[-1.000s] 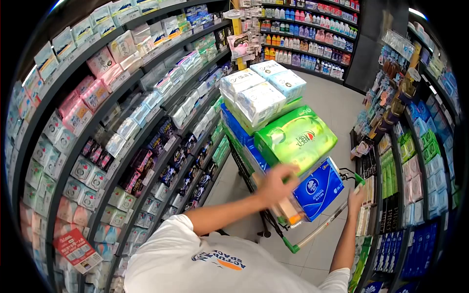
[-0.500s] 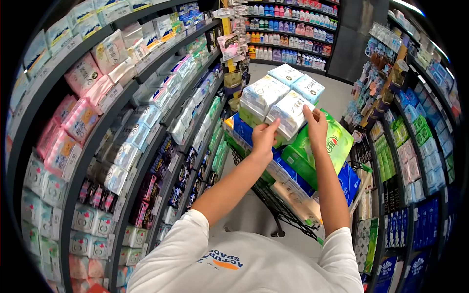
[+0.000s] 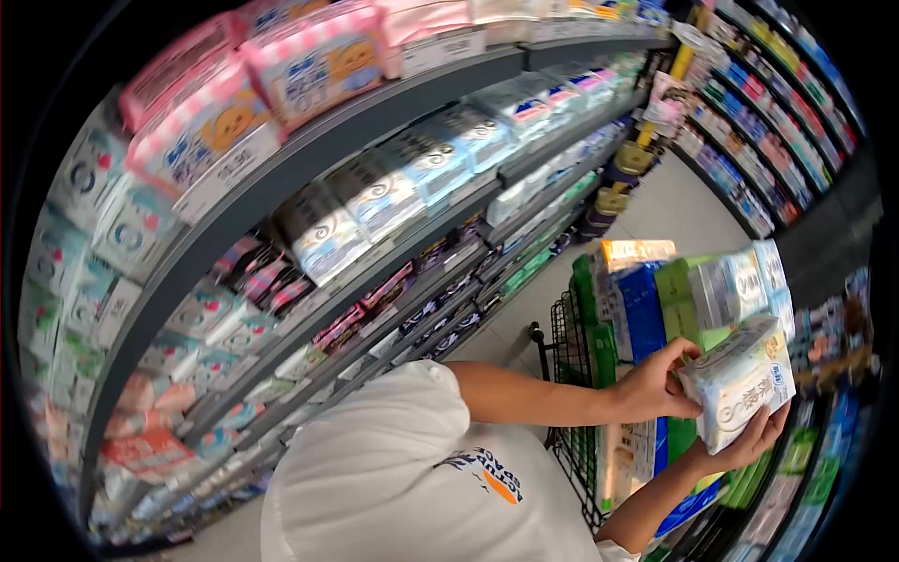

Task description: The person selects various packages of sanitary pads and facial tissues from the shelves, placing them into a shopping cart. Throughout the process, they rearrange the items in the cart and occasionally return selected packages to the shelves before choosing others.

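A white plastic-wrapped pack (image 3: 742,384) with dark printed characters is held up between both my hands, tilted. My left hand (image 3: 660,379) grips its near left edge, thumb and fingers closed on the wrap. Along the lower right edge, my right hand (image 3: 747,444) has its fingers wrapped round the pack. Just beyond it, similar white and pale blue packs (image 3: 730,286) are stacked on top of the load in the shopping cart (image 3: 568,351). A green package (image 3: 676,295) and a blue package (image 3: 639,304) stand beside them.
Shelves of wrapped packs (image 3: 403,178) run along my left, with pink bear-printed packs (image 3: 318,66) close by. Price tags (image 3: 229,173) line the shelf edges. Bottle shelves (image 3: 777,103) stand at the far end, and more stocked shelves (image 3: 796,468) are on the right.
The view has swung left toward the near shelf and tilted. The white pack has come up off the stack on the cart and is now held tilted in both hands.
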`<state>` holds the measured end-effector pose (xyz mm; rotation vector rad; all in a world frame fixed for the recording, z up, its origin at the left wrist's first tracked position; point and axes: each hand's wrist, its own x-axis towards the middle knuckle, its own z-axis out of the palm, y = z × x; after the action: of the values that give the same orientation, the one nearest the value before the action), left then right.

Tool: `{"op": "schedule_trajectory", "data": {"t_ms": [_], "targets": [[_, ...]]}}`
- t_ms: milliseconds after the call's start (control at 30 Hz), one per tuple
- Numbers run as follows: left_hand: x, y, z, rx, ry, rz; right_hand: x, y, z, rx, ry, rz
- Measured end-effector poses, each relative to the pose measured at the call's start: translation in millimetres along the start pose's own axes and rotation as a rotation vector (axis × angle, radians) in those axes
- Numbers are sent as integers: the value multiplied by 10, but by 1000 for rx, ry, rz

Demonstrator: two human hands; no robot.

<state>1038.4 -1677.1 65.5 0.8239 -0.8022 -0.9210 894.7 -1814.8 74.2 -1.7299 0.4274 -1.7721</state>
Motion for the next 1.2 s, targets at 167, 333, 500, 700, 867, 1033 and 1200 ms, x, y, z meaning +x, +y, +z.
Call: {"op": "schedule_trajectory", "data": {"t_ms": [167,333,500,700,867,1033,1200], "targets": [[-359,532,-598,287,413,289,9,-524,1377,512,-262,350],[-784,651,-1078,245,857,490,-340,-685,2521,906,-837,541],[-1319,1048,-1392,266,1199,527,-782,-1132,3487,1107,-1129,836],[-1638,1494,-1643,68,1370,725,-1138,-1696,4377,1117,-1420,775],[-1859,1487,-1676,-144,1167,876,-1320,-2009,4533,1135,-1348,1004],[-1954,1497,-1647,-161,1158,882,-1578,-1961,4762,1245,-1287,1052],[-2018,1482,-1676,-157,1153,816,-1787,-1835,5024,1220,-1234,1110]]}}
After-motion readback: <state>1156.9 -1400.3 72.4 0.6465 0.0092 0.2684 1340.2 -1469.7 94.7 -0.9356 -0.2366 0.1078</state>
